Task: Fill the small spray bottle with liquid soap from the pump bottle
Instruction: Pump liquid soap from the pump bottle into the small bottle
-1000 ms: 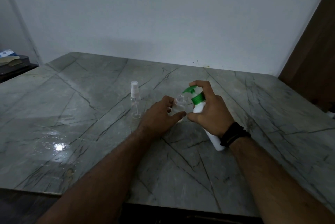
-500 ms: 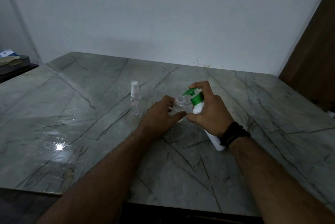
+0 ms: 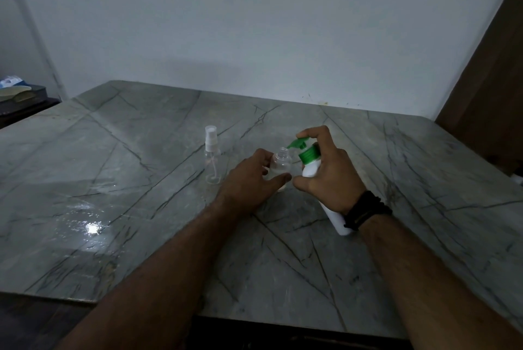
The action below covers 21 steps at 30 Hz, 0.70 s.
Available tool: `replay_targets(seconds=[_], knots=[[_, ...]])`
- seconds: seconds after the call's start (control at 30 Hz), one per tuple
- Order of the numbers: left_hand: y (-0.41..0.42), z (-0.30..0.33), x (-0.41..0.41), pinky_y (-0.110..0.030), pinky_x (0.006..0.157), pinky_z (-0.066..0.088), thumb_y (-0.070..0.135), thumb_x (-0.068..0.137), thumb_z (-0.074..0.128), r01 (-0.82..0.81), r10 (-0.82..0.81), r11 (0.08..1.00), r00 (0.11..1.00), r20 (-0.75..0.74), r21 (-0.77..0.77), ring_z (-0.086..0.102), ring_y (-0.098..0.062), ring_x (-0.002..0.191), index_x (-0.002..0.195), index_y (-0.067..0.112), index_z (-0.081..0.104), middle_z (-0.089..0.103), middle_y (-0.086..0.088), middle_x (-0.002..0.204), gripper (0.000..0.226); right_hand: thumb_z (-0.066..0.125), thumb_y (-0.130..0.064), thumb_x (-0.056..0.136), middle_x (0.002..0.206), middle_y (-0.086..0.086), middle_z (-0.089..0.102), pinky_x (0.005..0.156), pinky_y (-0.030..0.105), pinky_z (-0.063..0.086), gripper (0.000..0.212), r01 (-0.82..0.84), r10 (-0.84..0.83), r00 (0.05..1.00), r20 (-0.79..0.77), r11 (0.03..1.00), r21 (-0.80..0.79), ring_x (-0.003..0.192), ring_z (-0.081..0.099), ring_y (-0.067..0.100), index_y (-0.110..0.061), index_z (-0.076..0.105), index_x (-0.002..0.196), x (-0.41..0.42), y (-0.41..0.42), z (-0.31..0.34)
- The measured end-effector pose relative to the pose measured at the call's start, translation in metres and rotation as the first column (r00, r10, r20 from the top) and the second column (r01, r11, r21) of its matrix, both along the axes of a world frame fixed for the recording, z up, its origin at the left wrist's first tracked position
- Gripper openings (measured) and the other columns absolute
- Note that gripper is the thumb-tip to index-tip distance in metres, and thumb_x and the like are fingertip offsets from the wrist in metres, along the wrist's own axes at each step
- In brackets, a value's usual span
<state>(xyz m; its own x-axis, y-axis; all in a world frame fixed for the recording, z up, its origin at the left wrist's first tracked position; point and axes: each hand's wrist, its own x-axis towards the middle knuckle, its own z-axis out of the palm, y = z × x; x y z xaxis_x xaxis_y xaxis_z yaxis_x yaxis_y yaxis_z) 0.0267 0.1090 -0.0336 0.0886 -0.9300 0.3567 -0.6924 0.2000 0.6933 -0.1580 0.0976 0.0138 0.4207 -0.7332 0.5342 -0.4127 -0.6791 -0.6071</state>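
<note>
Small open-necked spray bottle [image 3: 280, 167] upright on the grey veined table [image 3: 141, 222], near its middle, cap off. Left hand [image 3: 249, 182] around it from the near-left side, fingers [image 3: 261, 155] curled behind the clear body and thumb across the front, clamped on it. White pump bottle [image 3: 311, 171] with green collar tilted toward the left, base low behind the right wrist, possibly resting on the table, though hidden there. Right hand [image 3: 329, 177] wrapped around its upper body, index finger bent over the top of the green pump head [image 3: 298, 143]. Green spout tip just above and beside the open neck of the small bottle. Liquid level inside the small bottle too dim to judge. Second clear spray bottle [image 3: 212, 160] with white sprayer fitted, upright, to the left and apart from the hands. Black band [image 3: 365, 212] on the right wrist.
</note>
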Motion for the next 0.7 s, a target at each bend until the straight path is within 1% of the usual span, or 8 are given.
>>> replay_targets(seconds=[0.1,0.17,0.23,0.33,0.43,0.57,0.63,0.7], knots=[[-0.0007,-0.0006,0.0005,-0.02,0.069,0.044,0.061,0.077,0.066,-0.001,0.001,1.0,1.0,0.0,0.006,0.053,0.0,0.088,0.119,0.031,0.048,0.054,0.016,0.107,0.054,0.077,-0.025,0.063,0.096,-0.005,0.065,0.07,0.022,0.043,0.074,0.002,-0.002,1.0,-0.022,1.0,-0.005,0.072,0.059,0.008,-0.027,0.044,0.129,0.001,0.0015,0.0],[-0.0009,-0.001,0.001,-0.019,0.069,0.044,0.061,0.077,0.066,0.002,-0.002,1.0,1.0,-0.001,0.003,0.053,0.0,0.088,0.119,0.031,0.048,0.056,0.014,0.11,0.054,0.076,-0.027,0.063,0.095,-0.006,0.065,0.068,0.021,0.042,0.076,0.003,-0.003,0.999,-0.033,1.0,-0.017,0.069,0.058,0.005,-0.027,0.043,0.132,0.0016,0.0019,0.0001],[-0.0006,-0.0016,0.0011,-0.017,0.068,0.043,0.061,0.076,0.066,0.003,-0.003,1.0,1.0,-0.003,-0.006,0.053,0.001,0.087,0.118,0.031,0.049,0.059,0.012,0.113,0.054,0.079,-0.024,0.063,0.097,-0.006,0.066,0.066,0.019,0.045,0.076,-0.012,0.011,0.999,-0.035,1.0,-0.018,0.07,0.061,0.005,-0.028,0.043,0.13,0.0019,0.0009,0.0004],[-0.0009,-0.0014,0.0006,-0.02,0.07,0.046,0.062,0.076,0.066,-0.005,0.005,1.0,1.0,0.006,-0.001,0.054,0.0,0.089,0.117,0.032,0.048,0.059,0.011,0.115,0.054,0.083,-0.016,0.064,0.099,-0.003,0.068,0.067,0.025,0.052,0.074,-0.012,0.012,1.0,-0.029,1.0,-0.008,0.076,0.066,0.011,-0.026,0.044,0.126,0.0011,-0.0003,0.0001],[-0.0013,-0.0013,0.0008,-0.022,0.071,0.047,0.063,0.076,0.065,-0.01,0.01,1.0,1.0,0.011,0.006,0.055,-0.002,0.09,0.118,0.033,0.048,0.06,0.011,0.115,0.054,0.083,-0.014,0.064,0.099,-0.005,0.066,0.066,0.02,0.049,0.074,-0.005,0.004,1.0,-0.018,1.0,-0.012,0.076,0.064,0.007,-0.025,0.044,0.126,0.0001,-0.0008,-0.0007],[-0.0007,-0.0012,0.001,-0.021,0.071,0.046,0.062,0.077,0.066,-0.002,0.002,1.0,1.0,0.004,0.003,0.056,-0.003,0.09,0.118,0.032,0.049,0.06,0.01,0.115,0.054,0.079,-0.02,0.063,0.084,-0.018,0.059,0.062,0.012,0.039,0.078,0.001,-0.001,1.0,-0.024,1.0,-0.027,0.063,0.057,0.0,-0.027,0.044,0.132,-0.0003,-0.0004,-0.0007],[-0.0002,-0.0011,0.0009,-0.022,0.071,0.047,0.062,0.077,0.066,-0.005,0.005,1.0,1.0,0.005,-0.004,0.056,-0.003,0.091,0.118,0.032,0.049,0.06,0.01,0.115,0.054,0.079,-0.02,0.062,0.085,-0.018,0.061,0.061,0.01,0.04,0.077,-0.013,0.013,1.0,-0.02,1.0,-0.023,0.064,0.059,0.0,-0.028,0.044,0.13,0.0002,-0.0008,-0.0005],[-0.0003,-0.0011,0.0007,-0.023,0.073,0.048,0.062,0.077,0.066,-0.004,0.004,1.0,1.0,0.006,-0.008,0.056,-0.003,0.092,0.118,0.031,0.049,0.061,0.009,0.117,0.054,0.081,-0.018,0.063,0.091,-0.015,0.063,0.061,0.012,0.043,0.075,-0.017,0.016,1.0,-0.018,1.0,-0.011,0.068,0.062,0.002,-0.027,0.044,0.127,0.0003,-0.0019,-0.0006]])
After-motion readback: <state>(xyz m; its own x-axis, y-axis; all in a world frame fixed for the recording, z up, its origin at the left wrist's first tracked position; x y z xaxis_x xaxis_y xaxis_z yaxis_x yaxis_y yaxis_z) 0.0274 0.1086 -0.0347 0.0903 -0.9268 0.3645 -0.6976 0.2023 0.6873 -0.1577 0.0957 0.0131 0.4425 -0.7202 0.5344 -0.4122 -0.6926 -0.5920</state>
